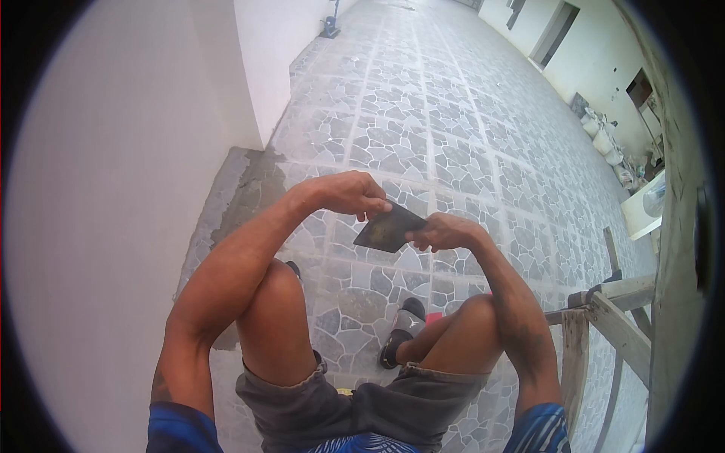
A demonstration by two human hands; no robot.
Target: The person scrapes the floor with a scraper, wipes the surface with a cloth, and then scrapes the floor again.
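Observation:
A small dark sheet (389, 228), four-cornered and dusty brown in its middle like used sandpaper, is stretched between my two hands in front of my knees. My left hand (353, 193) pinches its upper corner between thumb and fingers. On the other side, my right hand (447, 231) grips the right corner, thumb and curled fingers closed on it. The sheet is tilted and held up above the patterned floor (389, 136). My bent knees are below my forearms, and a sandal (408, 325) shows on my right foot.
Along the left runs a pale wall (136, 151), with a rough grey cement strip (234, 181) at its base. A wooden frame (615, 325) stands close on my right. Sacks and rubble (608, 143) lie against the far right wall, and a blue tool (330, 26) stands far back left.

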